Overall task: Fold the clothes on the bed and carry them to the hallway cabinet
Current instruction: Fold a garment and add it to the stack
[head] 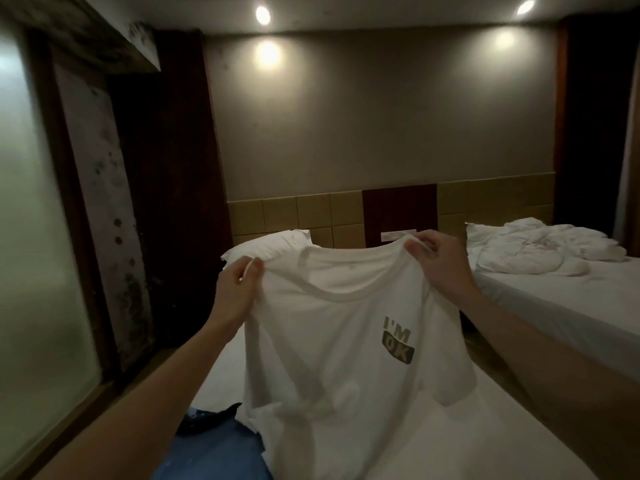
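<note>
Since your left hand (242, 282) and right hand (436, 258) each pinch a shoulder, the tee (332, 341) hangs lengthwise down, hem probably touching the bed (221, 368) below.

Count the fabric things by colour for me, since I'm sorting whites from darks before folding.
White: 3, the T-shirt, the pillow, the crumpled duvet
Blue: 1, the garment on the near bed
Total: 4

White bed (221, 368) bears pillow (266, 245), blue garment (211, 445)
</note>
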The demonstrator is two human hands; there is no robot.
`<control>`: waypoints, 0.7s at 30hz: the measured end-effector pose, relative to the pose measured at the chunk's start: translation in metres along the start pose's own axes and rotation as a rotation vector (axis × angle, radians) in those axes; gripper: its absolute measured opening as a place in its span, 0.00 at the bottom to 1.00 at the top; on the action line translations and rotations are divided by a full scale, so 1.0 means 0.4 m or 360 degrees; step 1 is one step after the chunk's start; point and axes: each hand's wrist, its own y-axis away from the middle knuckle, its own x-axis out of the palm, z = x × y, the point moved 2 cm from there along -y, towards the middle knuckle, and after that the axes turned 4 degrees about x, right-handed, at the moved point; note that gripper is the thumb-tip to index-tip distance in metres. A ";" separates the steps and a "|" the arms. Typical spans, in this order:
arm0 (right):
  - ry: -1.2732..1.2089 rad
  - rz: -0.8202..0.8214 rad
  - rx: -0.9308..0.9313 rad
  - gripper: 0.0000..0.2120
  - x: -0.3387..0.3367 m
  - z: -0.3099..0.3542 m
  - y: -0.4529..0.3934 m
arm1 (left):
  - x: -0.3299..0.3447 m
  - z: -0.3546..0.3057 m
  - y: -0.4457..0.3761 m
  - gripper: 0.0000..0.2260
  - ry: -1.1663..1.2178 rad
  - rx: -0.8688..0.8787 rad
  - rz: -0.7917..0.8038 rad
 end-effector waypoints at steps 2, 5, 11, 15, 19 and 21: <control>-0.0025 -0.0018 -0.0033 0.08 -0.032 0.028 0.003 | -0.015 -0.038 -0.003 0.11 -0.0100 0.0111 -0.0105; -0.0058 -0.0051 -0.0093 0.06 -0.075 0.075 -0.002 | -0.016 -0.114 -0.010 0.09 -0.0114 0.0229 -0.0260; -0.0213 -0.0196 -0.0181 0.05 -0.175 0.153 -0.023 | -0.005 -0.267 -0.018 0.10 -0.0081 0.0462 -0.0551; -0.0315 -0.0240 -0.0196 0.08 -0.209 0.179 -0.044 | 0.005 -0.309 -0.038 0.09 -0.0152 0.0548 -0.0638; -0.0196 -0.0249 -0.0207 0.10 -0.183 0.141 -0.048 | 0.027 -0.243 -0.071 0.10 -0.0238 0.0499 -0.0565; -0.0128 -0.0217 -0.0151 0.11 -0.152 0.096 -0.051 | 0.047 -0.187 -0.085 0.10 -0.0259 0.0427 -0.0501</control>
